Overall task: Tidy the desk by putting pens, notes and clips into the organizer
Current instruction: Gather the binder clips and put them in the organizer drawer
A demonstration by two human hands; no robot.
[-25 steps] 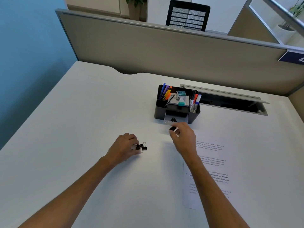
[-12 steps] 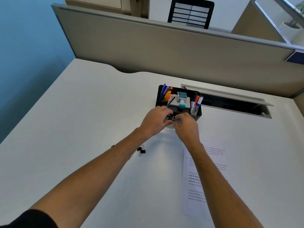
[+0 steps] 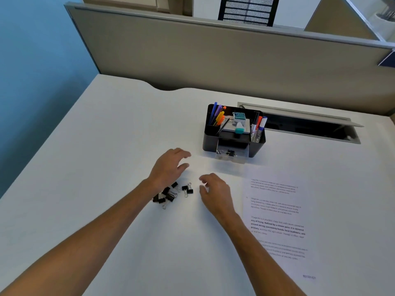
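A black desk organizer (image 3: 209,137) stands on the white desk, holding coloured pens (image 3: 218,114), markers (image 3: 259,124) and a correction tape. Its clear front drawer (image 3: 232,155) is pulled out and has black binder clips inside. Several black binder clips (image 3: 171,194) lie in a loose pile on the desk in front of the organizer. My left hand (image 3: 168,167) hovers just above and behind the pile, fingers spread, holding nothing. My right hand (image 3: 213,189) is just right of the pile, fingers loosely curled and empty.
A printed sheet of paper (image 3: 277,221) lies flat to the right of my right arm. Behind the organizer is an open cable slot (image 3: 303,127) in the desk. A grey partition (image 3: 213,60) runs along the far edge, a blue wall (image 3: 32,71) on the left.
Both hands pulled back from the organizer's drawer towards me, down to the clip pile. The clips they carried are now left in the drawer.
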